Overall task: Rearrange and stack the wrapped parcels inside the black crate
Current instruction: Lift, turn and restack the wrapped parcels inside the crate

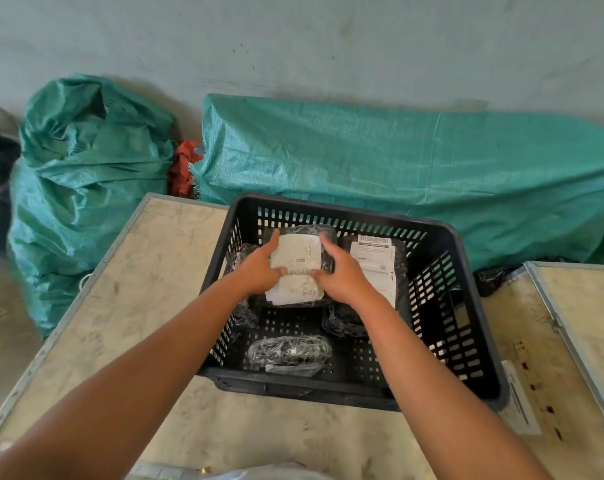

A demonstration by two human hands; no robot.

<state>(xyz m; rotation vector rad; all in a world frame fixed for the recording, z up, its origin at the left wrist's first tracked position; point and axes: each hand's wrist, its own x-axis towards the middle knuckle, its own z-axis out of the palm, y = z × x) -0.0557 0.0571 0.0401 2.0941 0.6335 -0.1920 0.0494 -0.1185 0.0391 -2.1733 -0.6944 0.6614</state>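
Note:
A black slotted crate (pixel 466 258) stands on a pale table. Inside it, a black wrapped parcel with a white label (pixel 298 261) is held between both hands: my left hand (pixel 259 268) grips its left edge and my right hand (pixel 342 275) its right edge. A second labelled parcel (pixel 376 261) lies to the right, partly under my right wrist. A small wrapped parcel (pixel 290 351) rests on the crate floor near the front. Another wrapped parcel (pixel 240 258) shows at the left wall, mostly hidden by my left hand.
The table (pixel 148 271) extends left and in front of the crate, with a metal edge. A second table (pixel 584 306) sits to the right. Green woven sacks (pixel 86 174) and a green tarp (pixel 397 161) lie behind, against the wall. A paper slip (pixel 518 403) lies right of the crate.

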